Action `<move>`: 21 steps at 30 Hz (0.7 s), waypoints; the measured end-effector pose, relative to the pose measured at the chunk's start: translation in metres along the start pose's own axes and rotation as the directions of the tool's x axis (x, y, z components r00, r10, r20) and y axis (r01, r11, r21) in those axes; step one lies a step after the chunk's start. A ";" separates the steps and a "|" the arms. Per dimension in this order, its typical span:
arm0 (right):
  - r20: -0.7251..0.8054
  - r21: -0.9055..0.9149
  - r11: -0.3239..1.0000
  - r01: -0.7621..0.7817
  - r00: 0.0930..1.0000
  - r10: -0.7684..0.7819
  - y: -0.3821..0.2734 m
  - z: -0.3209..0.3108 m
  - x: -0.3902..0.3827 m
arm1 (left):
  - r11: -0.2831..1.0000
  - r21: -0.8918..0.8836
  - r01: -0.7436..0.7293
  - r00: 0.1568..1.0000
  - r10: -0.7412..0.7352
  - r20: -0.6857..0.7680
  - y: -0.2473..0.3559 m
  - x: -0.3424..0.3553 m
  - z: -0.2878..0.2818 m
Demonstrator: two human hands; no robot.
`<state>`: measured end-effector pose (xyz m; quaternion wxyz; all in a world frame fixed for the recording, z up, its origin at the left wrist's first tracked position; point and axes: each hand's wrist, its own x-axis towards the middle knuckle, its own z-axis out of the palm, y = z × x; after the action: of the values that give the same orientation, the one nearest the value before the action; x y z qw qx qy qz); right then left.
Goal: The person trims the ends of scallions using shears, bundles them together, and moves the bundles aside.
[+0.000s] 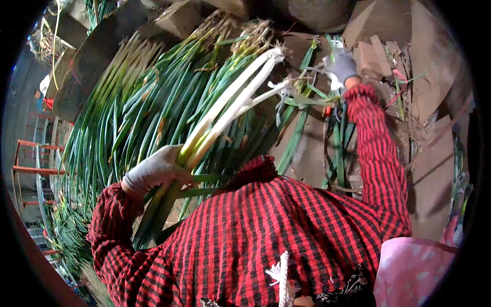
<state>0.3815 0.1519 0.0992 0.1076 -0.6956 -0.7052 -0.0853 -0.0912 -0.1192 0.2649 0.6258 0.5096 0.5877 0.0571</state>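
My left hand, in a pale glove, is closed round several long green onions. Their white stalks point up and away to the right, and their green leaves hang below the hand. My right hand, in a grey glove, is stretched out to the far right. It is over a pile of loose green leaves and whitish peelings. Its fingers are blurred, so I cannot tell whether they hold anything. A large heap of green onions lies to the left and beyond, with roots at the far end.
Brown wooden blocks lie just right of my right hand. Cardboard pieces stand along the right side. Green leaves lie below my right hand. An orange-red metal frame stands at the far left. Pink spotted cloth is at the lower right.
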 end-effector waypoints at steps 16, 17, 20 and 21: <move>0.296 0.911 0.159 -0.381 0.872 0.390 0.029 0.009 -0.040 | 0.973 0.223 0.064 0.997 -0.054 -0.051 0.001 0.018 -0.003; 0.193 0.733 0.559 -0.387 0.907 0.375 0.015 0.010 -0.048 | 0.978 0.198 0.063 0.997 -0.055 -0.050 -0.007 0.019 -0.005; 0.352 0.846 0.388 -0.367 0.929 0.111 -0.001 0.115 -0.085 | 0.990 0.128 0.065 0.998 -0.065 -0.001 0.005 0.025 -0.001; 0.466 0.870 0.122 -0.479 0.877 0.118 -0.014 0.163 -0.092 | 0.988 0.139 0.070 0.998 -0.069 -0.008 0.009 0.026 0.001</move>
<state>0.3631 0.1074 -0.0823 0.4344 -0.5989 -0.4466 0.5031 -0.0777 -0.0978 0.2534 0.5895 0.5310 0.6086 -0.0049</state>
